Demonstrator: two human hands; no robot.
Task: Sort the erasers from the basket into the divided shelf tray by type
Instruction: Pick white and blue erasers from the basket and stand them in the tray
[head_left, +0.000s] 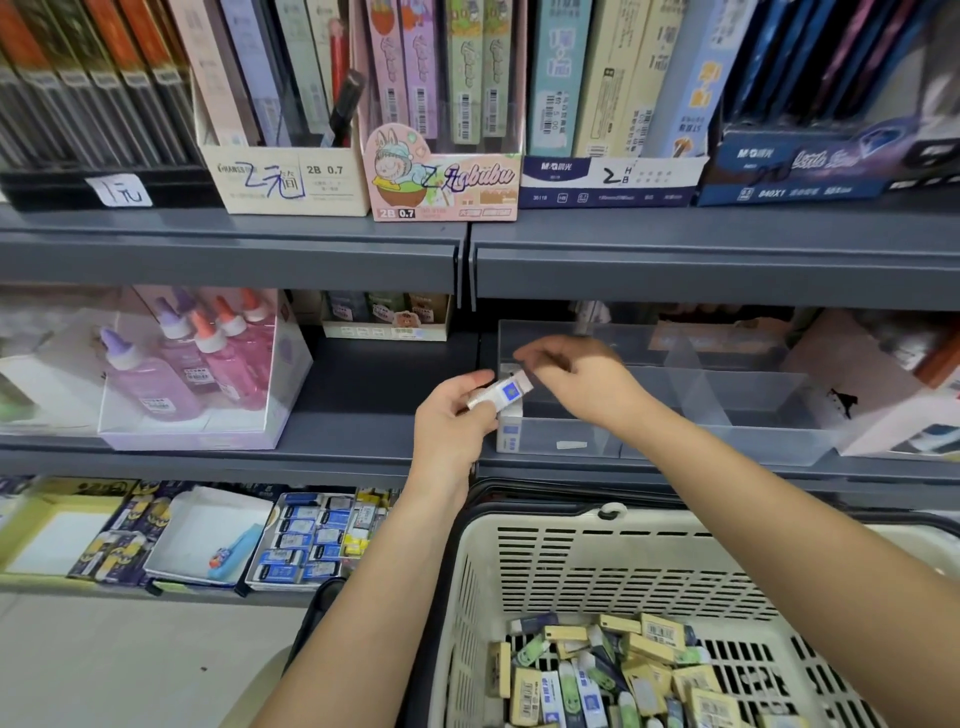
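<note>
grey metal shop shelving (234, 244) stands behind. the left hand (457, 415) grips a white block eraser in a glossy blue-and-white sleeve (501, 392), short of the clear rigid-plastic divided tray (727, 395). the right hand (571, 374) hovers over the tray's left compartment, fingers bent at the eraser's far end; pinching or not, i cannot tell. placing step, i judge: next, stand it beside the matching eraser (509, 434) below. under both forearms, a cream slotted plastic basket (571, 571) holds more.

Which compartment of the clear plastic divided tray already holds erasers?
The front-left compartment of the clear plastic divided tray: white-and-blue sleeved erasers stand against its left wall; the other compartments, where visible, show none.
</note>
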